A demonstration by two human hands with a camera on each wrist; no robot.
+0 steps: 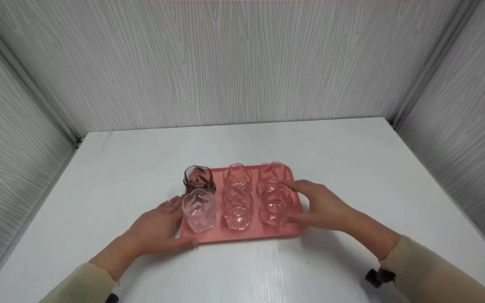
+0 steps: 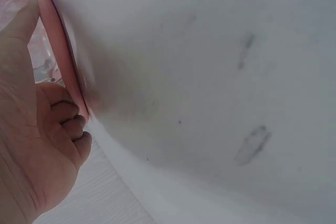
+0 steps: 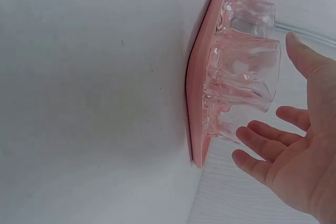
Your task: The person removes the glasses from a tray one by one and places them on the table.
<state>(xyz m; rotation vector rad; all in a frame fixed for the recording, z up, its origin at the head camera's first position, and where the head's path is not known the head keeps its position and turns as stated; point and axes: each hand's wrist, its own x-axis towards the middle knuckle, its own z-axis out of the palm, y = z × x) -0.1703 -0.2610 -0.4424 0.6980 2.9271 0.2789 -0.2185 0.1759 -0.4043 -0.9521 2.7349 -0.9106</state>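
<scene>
A pink rectangular tray [image 1: 218, 233] lies on the white table, with several scalloped-rim glasses standing on it in two rows. The back-left glass [image 1: 198, 174] is dark tinted. The others look clear, such as the front-left glass [image 1: 199, 210]. At the tray's left end my left hand [image 1: 156, 231] holds the corner, its thumb [image 2: 30, 17] on the front rim and its fingers along the left side. My right hand [image 1: 324, 206] is spread beside the front-right glass [image 1: 275, 206]. In the right wrist view a gap shows between that hand [image 3: 296, 153] and the glasses [image 3: 247, 69].
White table surface [image 1: 242, 143] surrounds the tray. Wood-grain panels stand at the back [image 1: 234, 63], left [image 1: 11, 139] and right [image 1: 461, 126]. Dark smudges [image 2: 253, 145] mark the table in the left wrist view.
</scene>
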